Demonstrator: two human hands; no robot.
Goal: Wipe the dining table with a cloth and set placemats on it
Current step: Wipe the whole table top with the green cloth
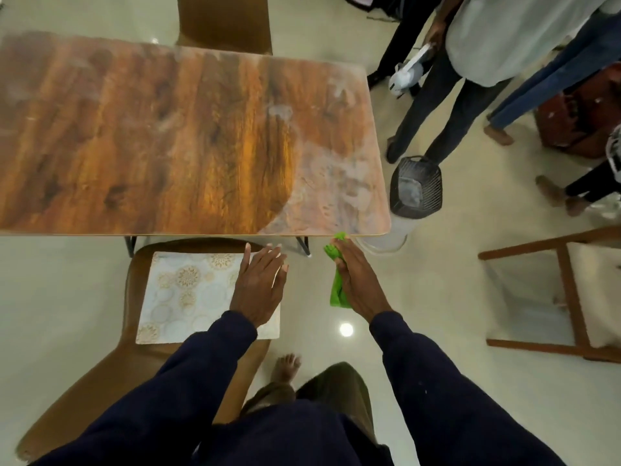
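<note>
Big rectangular wood-grain table (151, 136) with rounded corners takes up most of the view; glossy and dark across the middle, but the right end is hazy with whitish smears. Below its near edge sits a brown moulded chair (111, 358), smooth curved seat, and lying flat on it is a pale rectangular placemat (188, 290) printed with gold lacy circles. The left hand (258, 285) rests flat on the mat's right edge, fingers spread open. The right hand (356, 280) is closed around a crumpled bright green cloth (337, 290), held just off the table's near right corner.
</note>
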